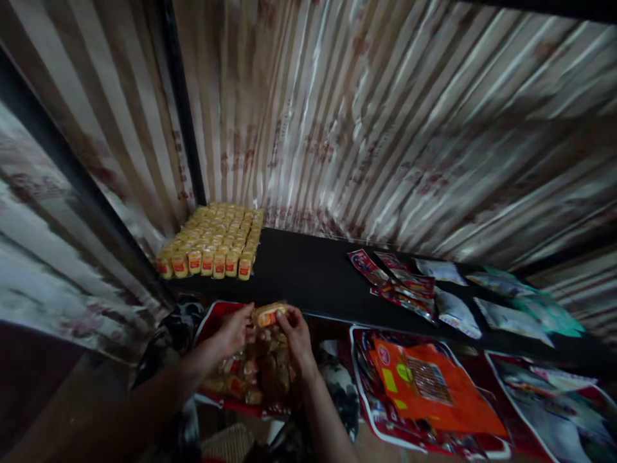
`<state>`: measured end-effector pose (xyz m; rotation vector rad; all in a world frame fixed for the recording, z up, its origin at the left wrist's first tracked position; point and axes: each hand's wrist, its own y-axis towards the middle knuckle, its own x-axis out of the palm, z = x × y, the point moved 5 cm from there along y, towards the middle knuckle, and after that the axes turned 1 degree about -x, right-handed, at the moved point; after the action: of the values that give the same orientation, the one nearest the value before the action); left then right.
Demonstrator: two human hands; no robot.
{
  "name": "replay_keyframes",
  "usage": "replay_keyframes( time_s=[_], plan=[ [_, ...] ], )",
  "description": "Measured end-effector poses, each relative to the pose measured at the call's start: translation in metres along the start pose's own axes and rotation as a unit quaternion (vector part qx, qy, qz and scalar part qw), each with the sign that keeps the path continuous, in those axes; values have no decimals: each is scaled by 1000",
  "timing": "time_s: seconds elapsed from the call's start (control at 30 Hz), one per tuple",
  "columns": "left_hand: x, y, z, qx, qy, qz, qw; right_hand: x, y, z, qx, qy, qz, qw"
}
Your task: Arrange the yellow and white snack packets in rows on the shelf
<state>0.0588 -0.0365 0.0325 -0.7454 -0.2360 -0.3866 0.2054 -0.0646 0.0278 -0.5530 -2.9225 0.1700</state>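
Observation:
Over an open bag in front of me, a small wrapped snack cake (270,315) with a yellow body and a red-orange label is held up level. My right hand (295,331) pinches its right end between thumb and fingers. At its left end are the curled fingers of my left hand (238,331), closed on the wrapper's edge as far as the dim picture shows. Below both hands, the red-rimmed bag (211,316) holds several more wrapped snack cakes (236,386). On the black shelf, rows of the same cakes (219,238) stand packed in a block at the left.
Red snack packets (407,286) and pale pouches (456,312) lie on the black shelf (308,270) at the right. Another bag (359,360) holds an orange packet (434,386); a further bag (544,399) sits beside it. Striped plastic sheeting (337,128) hangs behind, with a dark post (186,109).

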Motion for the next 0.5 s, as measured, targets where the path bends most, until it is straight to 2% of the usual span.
replay_keyframes(
  time_s=[0.07, 0.13, 0.27, 0.37, 0.43, 0.5],
  plan=[
    [6, 3, 2, 3, -54, -10, 998, -7, 9, -2, -5, -40, 24, 999],
    [11, 7, 6, 43, -59, -20, 997, -12, 16, -2, 1, -68, 37, 997],
    [15, 17, 13, 122, 16, 10, 992, -12, 25, 1, 15, -98, 27, 995],
    [14, 26, 21, 136, 104, 64, 983, -13, 28, -2, -16, -182, 24, 983],
    [14, 29, 34, 165, 210, 90, 960, -16, 30, -10, -75, -262, 44, 961],
    [19, 29, 53, 222, 342, 97, 908, -17, 33, -21, -144, -320, 54, 935]
  ],
)
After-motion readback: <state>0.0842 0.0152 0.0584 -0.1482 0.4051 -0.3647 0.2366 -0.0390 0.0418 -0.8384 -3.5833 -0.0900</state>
